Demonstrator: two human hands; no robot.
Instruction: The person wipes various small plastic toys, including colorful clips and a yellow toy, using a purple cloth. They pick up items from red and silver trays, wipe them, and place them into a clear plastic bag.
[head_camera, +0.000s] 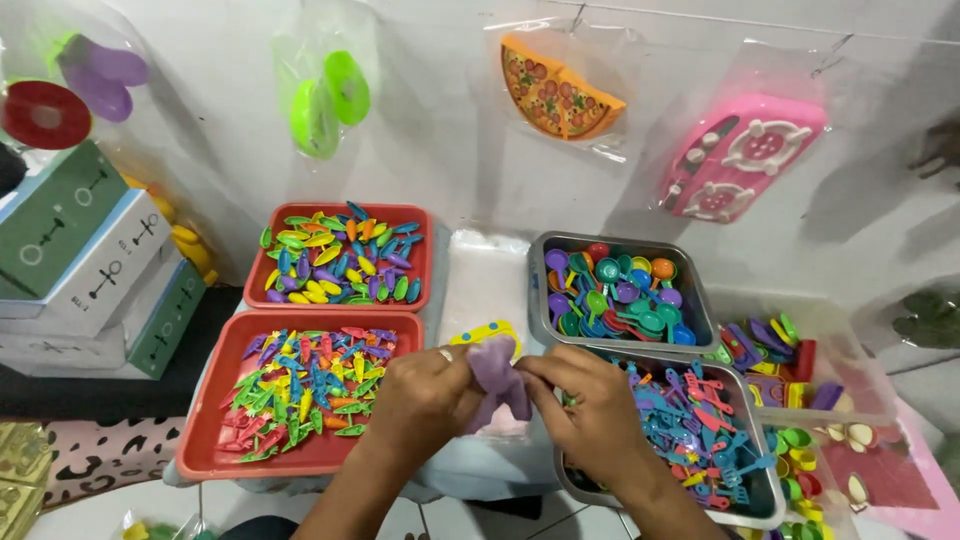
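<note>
Both my hands meet at centre, just above a stack of clear plastic bags (480, 290). My left hand (425, 395) and right hand (590, 410) are both pinched closed on one purple toy piece (497, 372), fingers on either side of it; can't tell its exact shape, my fingers cover most of it. A yellow piece with blue dots (487, 332) sits just behind it, touching or nearly so. Left of my left hand: red tray (200, 450) full of small mixed-colour toy utensils. Under and right of my right hand: metal tray (765, 505) of blue and pink tools. Further right, clear tubs (850, 410) of green, yellow and purple parts. Behind: second red tray (425, 255) of coloured spoon-like pieces, and a metal tray (695, 300) of little round ladles. Boxes (90, 260) stacked far left. On the wall: bagged toy pizza (560, 95), pink toy stove (740, 155), green pieces (325, 100).
</note>
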